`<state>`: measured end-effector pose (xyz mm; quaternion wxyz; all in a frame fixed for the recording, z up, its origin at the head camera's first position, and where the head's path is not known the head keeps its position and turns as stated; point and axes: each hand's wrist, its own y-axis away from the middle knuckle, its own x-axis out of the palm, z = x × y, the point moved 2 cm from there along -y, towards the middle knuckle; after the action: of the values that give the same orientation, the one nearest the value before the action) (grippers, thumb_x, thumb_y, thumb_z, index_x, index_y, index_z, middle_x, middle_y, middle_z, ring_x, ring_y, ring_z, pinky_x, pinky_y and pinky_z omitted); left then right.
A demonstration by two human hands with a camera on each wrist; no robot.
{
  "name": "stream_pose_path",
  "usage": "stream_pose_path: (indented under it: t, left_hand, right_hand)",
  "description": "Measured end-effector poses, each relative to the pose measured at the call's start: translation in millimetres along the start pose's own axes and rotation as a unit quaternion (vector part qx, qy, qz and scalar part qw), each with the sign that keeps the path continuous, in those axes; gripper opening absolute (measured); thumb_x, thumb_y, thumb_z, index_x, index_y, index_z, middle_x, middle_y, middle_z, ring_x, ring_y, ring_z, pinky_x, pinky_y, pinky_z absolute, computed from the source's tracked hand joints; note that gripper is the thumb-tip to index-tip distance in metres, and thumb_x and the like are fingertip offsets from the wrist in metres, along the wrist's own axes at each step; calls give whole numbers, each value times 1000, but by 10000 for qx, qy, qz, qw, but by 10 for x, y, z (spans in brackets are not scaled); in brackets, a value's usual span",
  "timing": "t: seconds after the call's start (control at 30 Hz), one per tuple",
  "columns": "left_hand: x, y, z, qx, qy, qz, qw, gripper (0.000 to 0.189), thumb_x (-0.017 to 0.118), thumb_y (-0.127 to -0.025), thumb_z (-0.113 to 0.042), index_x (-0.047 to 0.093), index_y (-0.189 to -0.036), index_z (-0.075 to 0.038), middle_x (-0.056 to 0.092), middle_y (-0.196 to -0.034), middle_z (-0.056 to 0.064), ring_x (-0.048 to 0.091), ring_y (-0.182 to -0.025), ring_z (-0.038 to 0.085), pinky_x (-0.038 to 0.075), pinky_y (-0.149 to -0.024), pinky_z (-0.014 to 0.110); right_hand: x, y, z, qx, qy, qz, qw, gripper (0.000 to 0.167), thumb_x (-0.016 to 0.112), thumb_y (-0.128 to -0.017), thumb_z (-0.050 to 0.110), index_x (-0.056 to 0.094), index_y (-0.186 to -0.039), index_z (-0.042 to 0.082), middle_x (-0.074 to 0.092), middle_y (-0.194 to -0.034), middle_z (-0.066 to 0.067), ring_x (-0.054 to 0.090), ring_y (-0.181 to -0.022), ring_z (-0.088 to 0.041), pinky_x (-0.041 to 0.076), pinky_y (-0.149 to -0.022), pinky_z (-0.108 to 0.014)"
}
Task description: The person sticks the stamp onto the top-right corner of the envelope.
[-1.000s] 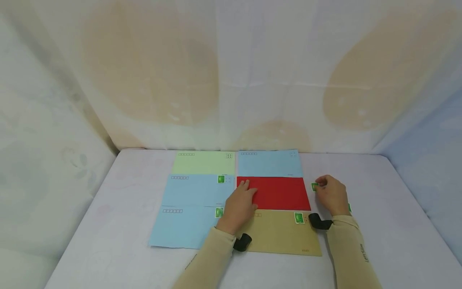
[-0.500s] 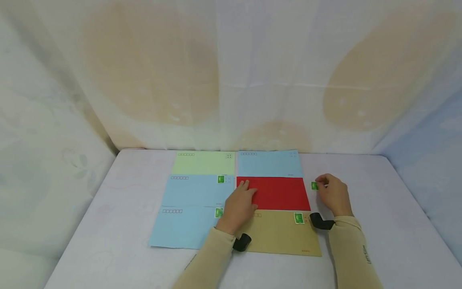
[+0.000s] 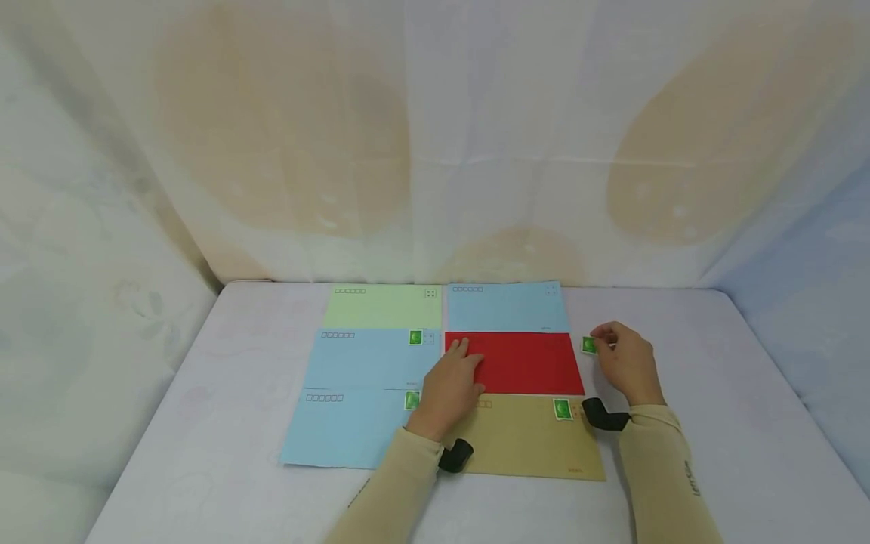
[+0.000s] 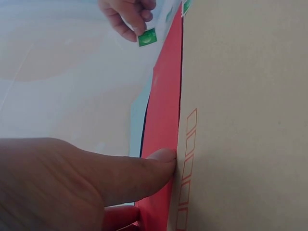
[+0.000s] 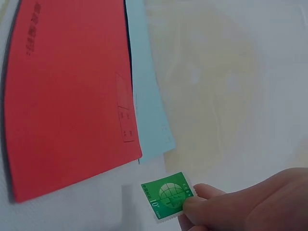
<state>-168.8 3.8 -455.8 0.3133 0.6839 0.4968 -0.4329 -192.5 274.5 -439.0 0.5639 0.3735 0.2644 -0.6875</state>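
My left hand (image 3: 451,389) rests on the left end of the red envelope (image 3: 530,363), fingers spread and fairly straight. In the left wrist view its thumb (image 4: 154,171) lies along the red envelope's edge, beside the brown envelope (image 4: 245,115). To the right of the red envelope, my right hand (image 3: 627,363) pinches a green postage stamp (image 5: 168,196) by one edge between thumb and fingers. The stamp, printed with a globe and the number 10, is just off the envelope's right end. A printed box shows at that end of the red envelope in the right wrist view.
A light green envelope (image 3: 384,308) and a blue envelope (image 3: 506,308) lie in the back row. Two more blue envelopes, each with a green stamp (image 3: 416,338), lie at left. The brown envelope in front also bears a green stamp (image 3: 563,409). Cloth walls enclose the white table (image 3: 741,423).
My right hand has shifted slightly away from me, the stamp moving with it and a little to the left. The left hand has stayed in place on the red envelope.
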Motion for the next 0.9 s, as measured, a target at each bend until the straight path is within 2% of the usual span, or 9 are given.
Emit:
stream_pose_path:
  t: [0.4,0.9]
  left_hand:
    - [5,4,0,57,-36,-100,9999,52,80,-86,-22,65,-134,-8,49,-150,17,40,-144,31,47,-105,41]
    - [-7,14,-3,32,28,-65,10000,55,82,-85,-22,65,-135,-8,49,-150,17,40,-144,31,50,-102,40]
  right_hand:
    - [5,20,78,-61,-99,-53,9999,27,50,-103,13,59,-121,-3,61,-119,-30,58,-99,-41,57,-72,-45]
    - [92,37,147,-441,-176,-215,9986,26,52,-103,14,62,-119,-3,63,-114,-26,58,-97,-38,57,-74,-45]
